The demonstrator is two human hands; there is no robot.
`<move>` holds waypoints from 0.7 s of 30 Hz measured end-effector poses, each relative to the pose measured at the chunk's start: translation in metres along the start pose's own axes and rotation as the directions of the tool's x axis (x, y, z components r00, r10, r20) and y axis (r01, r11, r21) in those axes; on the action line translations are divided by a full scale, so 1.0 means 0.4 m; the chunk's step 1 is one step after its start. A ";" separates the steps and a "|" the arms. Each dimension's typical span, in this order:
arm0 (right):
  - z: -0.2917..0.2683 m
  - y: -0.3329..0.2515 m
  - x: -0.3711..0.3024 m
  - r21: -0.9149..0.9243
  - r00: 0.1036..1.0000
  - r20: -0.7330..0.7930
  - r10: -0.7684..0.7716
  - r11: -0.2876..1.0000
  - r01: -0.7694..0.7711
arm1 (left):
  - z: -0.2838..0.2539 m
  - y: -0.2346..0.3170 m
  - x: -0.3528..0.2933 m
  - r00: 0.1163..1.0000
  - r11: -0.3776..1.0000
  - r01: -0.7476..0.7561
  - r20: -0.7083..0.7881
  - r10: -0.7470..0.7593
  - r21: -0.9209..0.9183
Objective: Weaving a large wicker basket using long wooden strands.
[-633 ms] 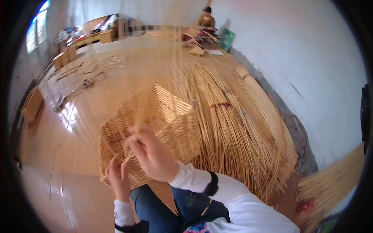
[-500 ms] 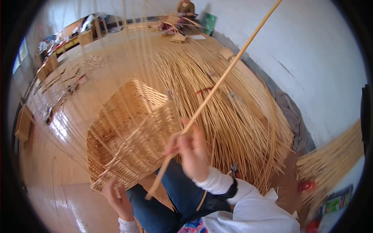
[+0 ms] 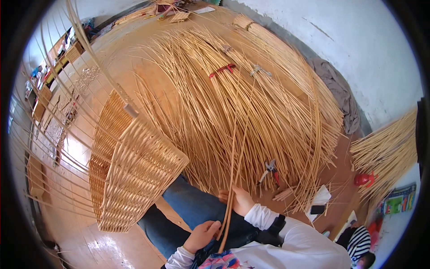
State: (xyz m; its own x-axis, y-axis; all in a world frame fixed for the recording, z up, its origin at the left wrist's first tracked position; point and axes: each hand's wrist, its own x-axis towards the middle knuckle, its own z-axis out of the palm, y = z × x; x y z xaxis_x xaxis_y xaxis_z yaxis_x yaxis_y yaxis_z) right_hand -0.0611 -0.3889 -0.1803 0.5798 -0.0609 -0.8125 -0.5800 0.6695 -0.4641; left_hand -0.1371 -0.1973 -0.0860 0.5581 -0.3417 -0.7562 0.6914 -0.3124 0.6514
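Two long wicker rods run up from my lap toward the loose bundles. My right hand is closed around them, with the cuff of a white sleeve and a black wristband behind it. Lower down, close to the thick ends, my left hand pinches the rods between thumb and fingers. A half-woven wicker basket leans tilted against my knee on the left, touched by neither hand. Its long unwoven stakes fan out to the left and upward. A short grey-brown piece sits at its upper corner.
Bundled rods cover the floor ahead, tied with a red band. Pruning shears lie on their near end. More rods and a red object are at right. A grey cloth lies by the wall.
My left hand has left the basket's lower edge and joined the right at my lap. The raised rod has come down, and two rods now show together. The basket has turned.
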 end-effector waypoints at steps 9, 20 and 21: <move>0.146 -0.318 -0.098 0.052 0.786 0.407 -0.466 0.870 0.489 | -0.059 0.025 0.002 0.978 0.958 -0.182 -0.144 0.152 -0.224; -0.172 -0.304 0.397 -0.737 0.534 -0.014 -0.845 0.370 0.565 | -0.197 -0.101 -0.012 0.849 0.929 -0.207 -0.528 0.014 -0.308; -0.208 -0.266 0.441 -0.783 0.540 -0.041 -0.840 0.363 0.506 | -0.206 -0.105 -0.018 0.838 0.918 -0.232 -0.546 0.021 -0.320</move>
State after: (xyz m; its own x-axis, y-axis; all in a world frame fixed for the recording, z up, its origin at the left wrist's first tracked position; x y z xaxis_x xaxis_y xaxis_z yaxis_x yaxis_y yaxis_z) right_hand 0.0551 -0.5325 -0.3036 0.7775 -0.6257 -0.0634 -0.3652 -0.3670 -0.8555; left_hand -0.1326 -0.1087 -0.1130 0.7327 0.1909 -0.6532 0.6523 0.0766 0.7541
